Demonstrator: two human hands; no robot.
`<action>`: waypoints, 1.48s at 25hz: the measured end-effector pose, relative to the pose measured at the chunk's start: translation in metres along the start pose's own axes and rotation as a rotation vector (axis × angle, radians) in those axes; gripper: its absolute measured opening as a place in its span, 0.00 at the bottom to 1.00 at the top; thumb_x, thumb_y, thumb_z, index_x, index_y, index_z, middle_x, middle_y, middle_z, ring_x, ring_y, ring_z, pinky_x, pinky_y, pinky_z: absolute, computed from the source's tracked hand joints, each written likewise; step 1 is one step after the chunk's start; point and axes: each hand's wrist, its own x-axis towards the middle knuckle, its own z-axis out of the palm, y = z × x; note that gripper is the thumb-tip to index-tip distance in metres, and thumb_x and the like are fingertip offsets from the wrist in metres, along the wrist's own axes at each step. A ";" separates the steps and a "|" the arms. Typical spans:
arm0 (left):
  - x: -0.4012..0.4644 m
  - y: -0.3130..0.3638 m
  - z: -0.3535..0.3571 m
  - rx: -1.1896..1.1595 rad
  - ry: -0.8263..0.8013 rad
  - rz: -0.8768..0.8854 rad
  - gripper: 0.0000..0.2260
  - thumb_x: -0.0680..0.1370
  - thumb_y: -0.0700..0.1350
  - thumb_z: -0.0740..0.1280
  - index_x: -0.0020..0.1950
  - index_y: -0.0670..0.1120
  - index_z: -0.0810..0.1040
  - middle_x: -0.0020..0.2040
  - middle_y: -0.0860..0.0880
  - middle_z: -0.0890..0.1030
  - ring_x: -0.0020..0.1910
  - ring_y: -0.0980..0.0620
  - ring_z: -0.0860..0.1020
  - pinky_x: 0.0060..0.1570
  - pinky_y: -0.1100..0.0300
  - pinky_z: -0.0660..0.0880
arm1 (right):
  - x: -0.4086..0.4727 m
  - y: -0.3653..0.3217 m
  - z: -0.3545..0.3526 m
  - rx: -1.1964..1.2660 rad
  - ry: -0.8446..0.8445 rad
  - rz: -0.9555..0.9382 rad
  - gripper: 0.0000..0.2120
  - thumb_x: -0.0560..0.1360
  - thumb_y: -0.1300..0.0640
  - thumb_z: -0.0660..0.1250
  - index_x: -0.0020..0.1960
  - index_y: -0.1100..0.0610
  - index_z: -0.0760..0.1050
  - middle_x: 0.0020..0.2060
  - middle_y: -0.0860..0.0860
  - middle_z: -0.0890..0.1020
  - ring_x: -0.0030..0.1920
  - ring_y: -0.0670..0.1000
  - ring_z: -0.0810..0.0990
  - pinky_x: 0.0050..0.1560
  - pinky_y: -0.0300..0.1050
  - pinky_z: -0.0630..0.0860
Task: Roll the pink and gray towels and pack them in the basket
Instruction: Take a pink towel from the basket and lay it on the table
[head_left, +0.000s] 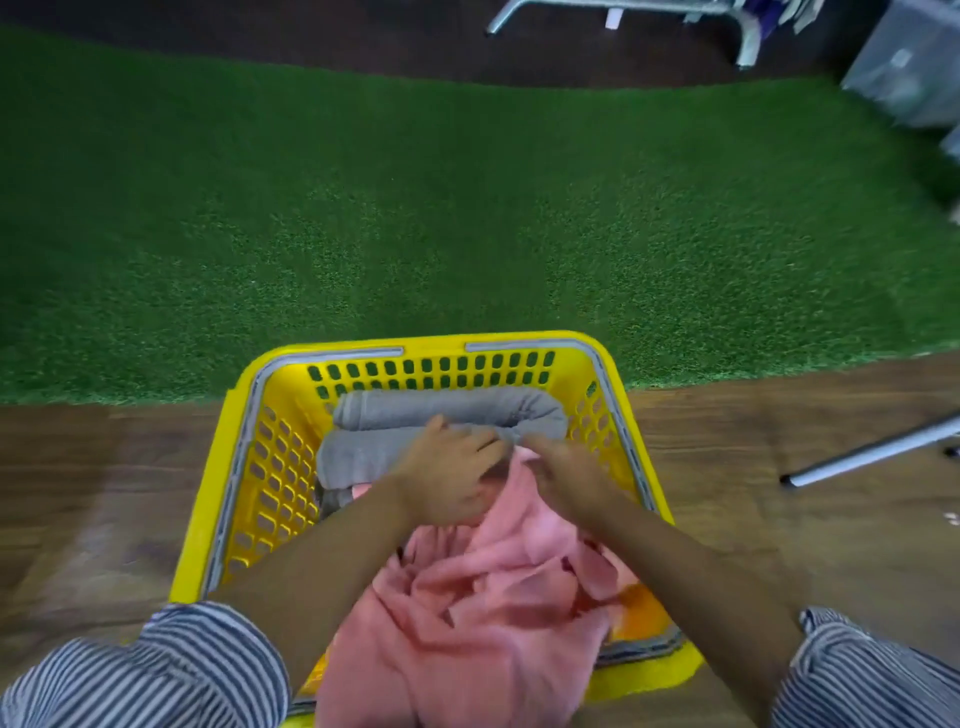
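Two rolled gray towels lie side by side against the far wall of the yellow basket, packed tight to leave room. The pink towel spills loose and unrolled over the near rim. The left hand rests with fingers spread on the nearer gray roll, steadying it; the right hand curls into the pink cloth just beside, apparently gathering it. Wooden floor below, green turf beyond.

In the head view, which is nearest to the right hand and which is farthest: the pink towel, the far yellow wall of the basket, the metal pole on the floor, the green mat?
From the right hand:
1. Pink towel, touching it, just below.
2. Far basket wall, beyond the gray rolls.
3. Green mat and metal pole, at the right: too close to rank.
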 end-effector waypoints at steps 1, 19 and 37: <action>0.007 -0.001 -0.027 -0.075 -0.008 -0.092 0.24 0.70 0.58 0.59 0.60 0.46 0.77 0.56 0.49 0.80 0.47 0.47 0.81 0.46 0.49 0.72 | 0.002 -0.021 -0.025 0.032 0.032 -0.062 0.16 0.72 0.63 0.59 0.57 0.63 0.77 0.49 0.62 0.82 0.50 0.61 0.79 0.48 0.43 0.68; 0.047 -0.020 -0.622 -1.105 0.138 -0.562 0.06 0.78 0.43 0.69 0.53 0.52 0.79 0.47 0.56 0.81 0.45 0.66 0.77 0.41 0.75 0.69 | -0.021 -0.422 -0.570 -0.382 0.383 -0.518 0.17 0.75 0.63 0.54 0.62 0.58 0.72 0.47 0.58 0.77 0.41 0.62 0.79 0.40 0.54 0.77; 0.072 -0.017 -0.847 -0.852 0.616 -0.858 0.12 0.79 0.39 0.54 0.47 0.37 0.75 0.44 0.41 0.77 0.34 0.47 0.79 0.25 0.57 0.79 | -0.011 -0.492 -0.734 -0.348 0.531 -0.110 0.14 0.70 0.66 0.59 0.51 0.59 0.79 0.47 0.60 0.80 0.50 0.59 0.79 0.51 0.49 0.76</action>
